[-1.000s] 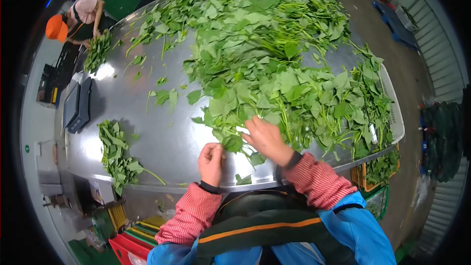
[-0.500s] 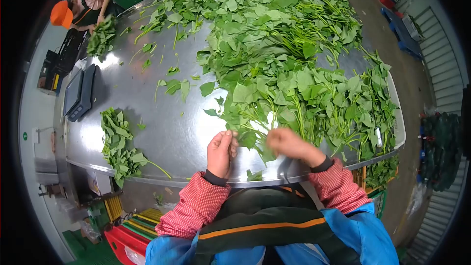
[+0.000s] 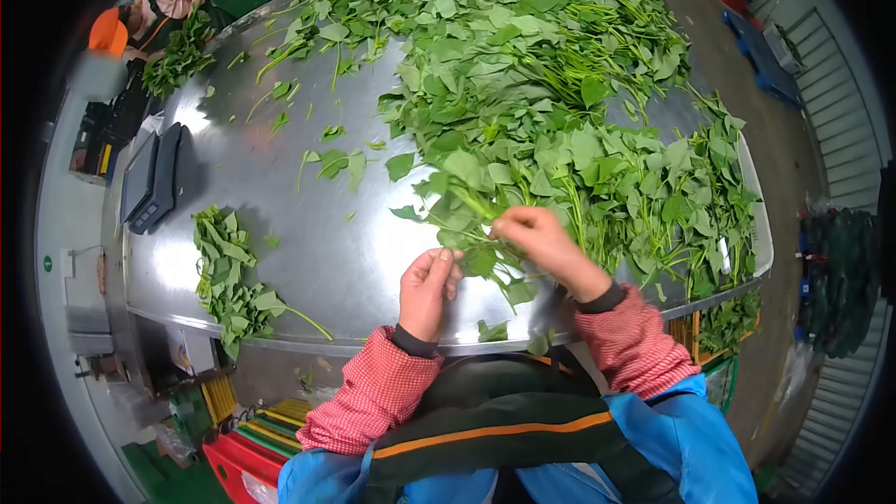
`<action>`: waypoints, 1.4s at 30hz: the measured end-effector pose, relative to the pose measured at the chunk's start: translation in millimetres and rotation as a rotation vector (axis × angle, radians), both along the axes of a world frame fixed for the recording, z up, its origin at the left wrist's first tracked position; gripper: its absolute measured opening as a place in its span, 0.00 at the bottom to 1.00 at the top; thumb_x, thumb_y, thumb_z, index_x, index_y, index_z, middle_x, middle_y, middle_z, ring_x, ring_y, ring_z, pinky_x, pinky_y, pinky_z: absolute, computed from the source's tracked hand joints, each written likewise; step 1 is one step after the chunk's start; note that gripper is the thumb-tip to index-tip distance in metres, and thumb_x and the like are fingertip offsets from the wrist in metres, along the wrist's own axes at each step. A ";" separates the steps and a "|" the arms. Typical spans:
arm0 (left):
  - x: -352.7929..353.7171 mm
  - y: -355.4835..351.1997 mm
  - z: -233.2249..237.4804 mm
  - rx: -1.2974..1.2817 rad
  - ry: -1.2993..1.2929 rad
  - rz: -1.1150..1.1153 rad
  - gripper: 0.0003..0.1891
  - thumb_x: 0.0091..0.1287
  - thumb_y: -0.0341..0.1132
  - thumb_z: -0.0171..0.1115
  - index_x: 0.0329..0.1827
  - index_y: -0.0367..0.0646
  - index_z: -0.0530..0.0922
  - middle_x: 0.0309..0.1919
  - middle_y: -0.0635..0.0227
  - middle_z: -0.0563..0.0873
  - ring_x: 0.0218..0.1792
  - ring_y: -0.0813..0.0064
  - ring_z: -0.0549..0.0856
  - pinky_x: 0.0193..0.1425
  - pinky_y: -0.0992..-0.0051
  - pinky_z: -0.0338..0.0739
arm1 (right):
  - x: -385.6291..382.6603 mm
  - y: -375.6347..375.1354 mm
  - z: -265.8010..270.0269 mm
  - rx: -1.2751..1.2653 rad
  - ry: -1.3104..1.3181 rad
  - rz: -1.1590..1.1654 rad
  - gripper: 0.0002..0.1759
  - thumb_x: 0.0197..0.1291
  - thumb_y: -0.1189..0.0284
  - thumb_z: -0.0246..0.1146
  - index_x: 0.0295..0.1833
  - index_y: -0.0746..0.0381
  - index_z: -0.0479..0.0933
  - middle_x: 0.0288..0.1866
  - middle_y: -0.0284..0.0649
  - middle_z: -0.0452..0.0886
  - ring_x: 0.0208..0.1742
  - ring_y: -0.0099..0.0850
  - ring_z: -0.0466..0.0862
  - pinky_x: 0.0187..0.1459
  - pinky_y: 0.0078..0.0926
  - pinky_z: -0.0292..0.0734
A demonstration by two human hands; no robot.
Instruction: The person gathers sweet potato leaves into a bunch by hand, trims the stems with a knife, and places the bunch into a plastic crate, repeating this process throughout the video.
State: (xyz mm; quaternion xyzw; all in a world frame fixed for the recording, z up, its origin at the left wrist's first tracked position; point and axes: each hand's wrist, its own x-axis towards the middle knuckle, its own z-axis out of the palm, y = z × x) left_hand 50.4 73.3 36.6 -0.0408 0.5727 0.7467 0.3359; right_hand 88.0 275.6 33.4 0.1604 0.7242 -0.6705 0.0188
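Observation:
My left hand (image 3: 429,292) is closed just above the near table edge, thumb and fingers pinched at leafy green stems (image 3: 481,259). To its right and slightly higher, my right hand (image 3: 546,245) is closed around a leafy sprig (image 3: 469,194). Blurred by motion, that sprig points up and to the left from the fingers. Beyond both hands spreads a large pile of leafy greens (image 3: 485,84), its nearer stems pointing towards me. Loose leaves (image 3: 492,331) lie at the table edge below my hands.
The metal table (image 3: 308,252) carries a bundle of greens (image 3: 233,280) at left and a dark scale (image 3: 152,177) behind it. Scattered sprigs (image 3: 338,163) lie mid-table. At far left a person in an orange cap (image 3: 108,33) holds a bunch of greens (image 3: 179,54).
My right hand has moved up and left, with a sprig now in its fingers. My left hand has barely shifted. Another leaf shows at the near edge. The other person's bunch has been raised.

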 end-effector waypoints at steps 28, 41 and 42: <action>-38.0 -98.4 -63.6 0.330 -0.661 0.048 0.07 0.65 0.30 0.53 0.41 0.36 0.72 0.32 0.63 0.80 0.30 0.72 0.79 0.38 0.74 0.78 | 50.1 -37.9 -21.6 1.000 0.025 -0.066 0.11 0.54 0.65 0.64 0.35 0.61 0.77 0.34 0.47 0.81 0.35 0.46 0.82 0.34 0.41 0.76; -31.3 -84.4 -1.9 0.422 -0.466 0.217 0.10 0.69 0.41 0.61 0.38 0.44 0.75 0.23 0.76 0.72 0.17 0.90 0.63 0.18 0.88 0.58 | 39.7 -56.5 -2.2 0.183 0.026 -0.237 0.06 0.55 0.72 0.63 0.34 0.64 0.76 0.19 0.30 0.72 0.22 0.18 0.70 0.25 0.19 0.65; -27.7 -77.0 6.0 0.340 -0.394 0.219 0.09 0.69 0.40 0.61 0.40 0.43 0.76 0.25 0.75 0.75 0.17 0.90 0.63 0.19 0.88 0.59 | 38.1 -66.3 5.7 0.328 0.042 -0.233 0.06 0.54 0.72 0.63 0.33 0.62 0.75 0.18 0.35 0.73 0.20 0.25 0.73 0.24 0.24 0.67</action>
